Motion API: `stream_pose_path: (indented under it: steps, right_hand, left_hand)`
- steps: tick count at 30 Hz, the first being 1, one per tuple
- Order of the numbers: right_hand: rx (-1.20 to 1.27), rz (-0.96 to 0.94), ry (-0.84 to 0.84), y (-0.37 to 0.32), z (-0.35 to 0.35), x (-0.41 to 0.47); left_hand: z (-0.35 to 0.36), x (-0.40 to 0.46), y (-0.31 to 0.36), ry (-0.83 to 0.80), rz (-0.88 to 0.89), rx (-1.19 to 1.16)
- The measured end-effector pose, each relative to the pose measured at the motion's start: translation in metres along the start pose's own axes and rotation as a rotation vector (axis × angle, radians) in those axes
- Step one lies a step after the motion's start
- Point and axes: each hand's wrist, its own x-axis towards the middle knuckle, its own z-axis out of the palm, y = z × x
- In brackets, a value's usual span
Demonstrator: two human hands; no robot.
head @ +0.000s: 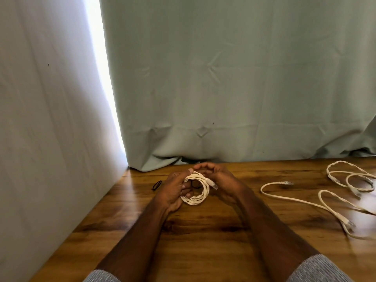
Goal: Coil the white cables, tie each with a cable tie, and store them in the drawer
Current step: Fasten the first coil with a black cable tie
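A wooden tabletop (pixel 203 241) backed by a pale green curtain (pixel 223 78) carries loose white cables (pixel 305 202). Both the left hand (pixel 173 192) and right hand (pixel 219 178) curl their fingers around a coiled white cable (pixel 200 195).

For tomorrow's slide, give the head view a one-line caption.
Both hands hold a coiled white cable above the wooden table; loose cables wait.

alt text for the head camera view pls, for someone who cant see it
Both hands hold a coiled white cable above a wooden table: the left hand grips the coil and the right hand curls round its top. Loose white cables lie to the right, a small black cable tie to the left, curtains behind.
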Motion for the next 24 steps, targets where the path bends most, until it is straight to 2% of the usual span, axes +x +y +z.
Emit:
stream_pose_path:
  steps: [3,7,10,17,21,24]
  right_hand:
    - [-0.003,-0.019,-0.077,0.001,-0.004,-0.004]
    - [0.184,0.005,-0.179,0.001,-0.016,-0.003]
    - [0.146,0.029,-0.235,0.005,-0.021,0.001]
    - [0.185,-0.008,-0.197,-0.004,-0.009,-0.005]
    - [-0.105,-0.099,0.016,0.003,-0.008,0.000]
    - [-0.391,-0.209,0.066,0.009,-0.010,0.001]
  left_hand:
    - [-0.001,0.000,0.000,-0.037,-0.006,-0.012]
    - [-0.003,0.001,0.003,-0.019,-0.016,-0.026]
    - [-0.004,0.000,0.003,-0.026,-0.021,-0.025]
    - [-0.004,0.002,0.008,-0.048,-0.017,-0.046]
    - [-0.004,0.002,0.005,-0.014,-0.004,0.118]
    - [-0.003,-0.001,0.003,0.030,0.027,0.367]
